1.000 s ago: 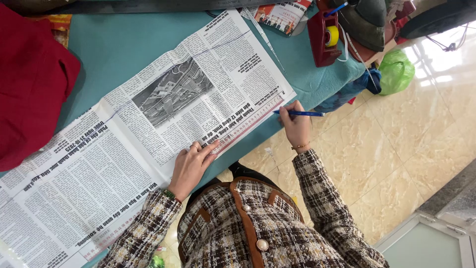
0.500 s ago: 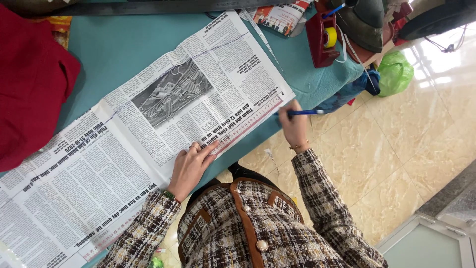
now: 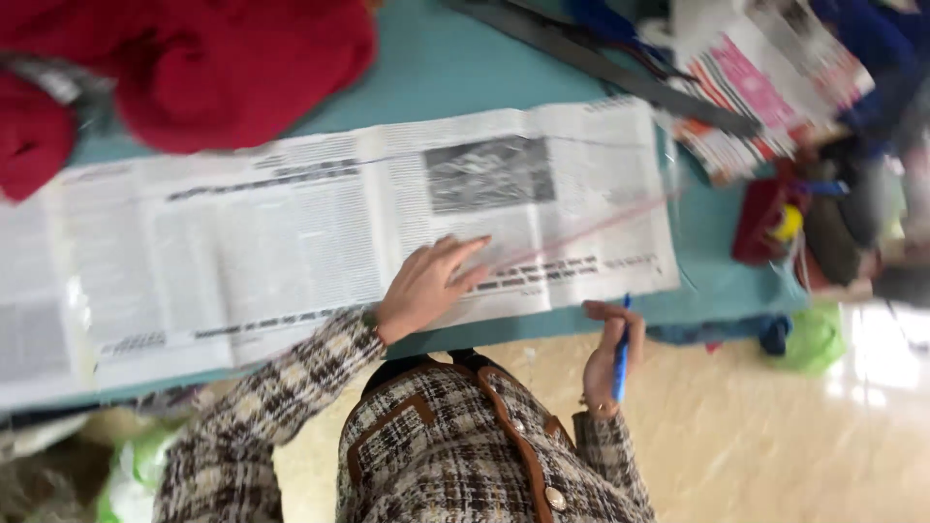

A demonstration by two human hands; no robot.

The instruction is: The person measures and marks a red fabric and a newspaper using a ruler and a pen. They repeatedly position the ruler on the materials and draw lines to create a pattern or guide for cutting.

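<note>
Fingers of L hand flat on newspaper; R hand grips blue pen.

The right hand has lifted the pen off the newspaper.

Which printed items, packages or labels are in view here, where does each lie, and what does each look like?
Large open newspaper sheet: spread flat across the teal table, white with grey text columns and a dark photo; left hand rests on its near edge.
Pink, white and red printed leaflet: far right of the table, tilted, blurred.
No screens or signs visible.
Right hand holds a blue pen off the table's near edge.
</note>
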